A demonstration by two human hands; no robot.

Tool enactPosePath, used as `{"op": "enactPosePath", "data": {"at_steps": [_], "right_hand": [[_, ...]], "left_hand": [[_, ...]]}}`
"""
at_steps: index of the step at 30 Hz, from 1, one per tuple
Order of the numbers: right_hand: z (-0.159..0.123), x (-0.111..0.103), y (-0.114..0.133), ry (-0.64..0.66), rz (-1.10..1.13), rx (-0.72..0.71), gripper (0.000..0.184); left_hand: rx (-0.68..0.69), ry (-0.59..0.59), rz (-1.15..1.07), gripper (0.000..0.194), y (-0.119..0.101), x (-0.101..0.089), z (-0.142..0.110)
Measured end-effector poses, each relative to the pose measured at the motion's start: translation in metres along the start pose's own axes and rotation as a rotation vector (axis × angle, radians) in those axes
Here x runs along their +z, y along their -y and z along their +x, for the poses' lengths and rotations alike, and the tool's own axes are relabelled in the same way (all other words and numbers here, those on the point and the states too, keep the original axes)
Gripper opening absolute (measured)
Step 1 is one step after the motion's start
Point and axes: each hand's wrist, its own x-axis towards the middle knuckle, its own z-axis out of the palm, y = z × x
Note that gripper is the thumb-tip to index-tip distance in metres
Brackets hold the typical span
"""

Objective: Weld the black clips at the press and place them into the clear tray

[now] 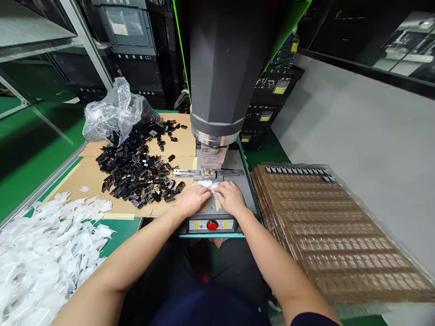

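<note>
Bare forearms (139, 256) reach past a dark-clothed lap toward the press (224, 66). Just in front of its metal fixture (188, 173), the right hand (230, 198) pinches a thin white piece (209, 185); the left hand (197, 199) has its fingers curled against it too, though I can't tell whether they grip or only press. A red button (212, 225) sits on the press's front edge, below both hands. Left of the press, small black parts (129, 175) spill over cardboard (95, 173) beside a clear plastic bag (114, 110); nearer, white pieces (40, 261) lie heaped on the green counter (116, 238). Right of the press are stacked brown trays (345, 233), the top one bearing a row of dark parts (297, 171) along its far edge.
</note>
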Motion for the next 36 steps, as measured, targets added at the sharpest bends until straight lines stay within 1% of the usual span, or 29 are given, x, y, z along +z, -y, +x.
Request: {"op": "enactPosePath", "data": {"at_steps": [5, 8, 11, 14, 18, 20, 23, 26, 29, 32, 36], "right_hand": [[-0.003, -0.001, 0.002, -0.022, -0.037, -0.027, 0.018], [-0.003, -0.004, 0.004, 0.001, -0.054, -0.064, 0.018], [0.000, -0.005, 0.006, 0.024, -0.113, -0.083, 0.016], [0.004, -0.004, 0.009, 0.029, -0.205, -0.107, 0.012], [0.005, -0.004, 0.015, 0.010, -0.289, -0.148, 0.010], [0.003, -0.005, 0.015, -0.033, -0.279, -0.149, 0.013], [0.004, -0.005, 0.013, -0.126, -0.214, -0.137, 0.019], [0.014, -0.004, 0.010, -0.229, -0.160, -0.121, 0.027], [0.031, -0.004, 0.007, -0.306, -0.142, -0.107, 0.034], [0.044, 0.000, 0.004, -0.309, -0.153, -0.082, 0.037], [0.048, 0.010, 0.003, -0.211, -0.199, -0.046, 0.038]], "left_hand": [[-0.017, -0.194, -0.159, 0.028, -0.008, -0.004, -0.020], [-0.075, -0.263, -0.261, 0.030, -0.011, -0.011, -0.036], [-0.123, -0.323, -0.331, 0.029, -0.009, -0.017, -0.045], [-0.133, -0.377, -0.343, 0.026, -0.004, -0.019, -0.044], [-0.144, -0.445, -0.300, 0.023, 0.004, -0.019, -0.034], [-0.151, -0.450, -0.300, 0.022, 0.008, -0.019, -0.027], [-0.140, -0.425, -0.301, 0.023, 0.017, -0.018, -0.012], [-0.137, -0.403, -0.278, 0.023, 0.029, -0.014, 0.007], [-0.159, -0.351, -0.230, 0.023, 0.037, -0.008, 0.026], [-0.192, -0.278, -0.158, 0.026, 0.041, -0.002, 0.038], [-0.226, -0.202, -0.040, 0.032, 0.039, 0.000, 0.038]]}}
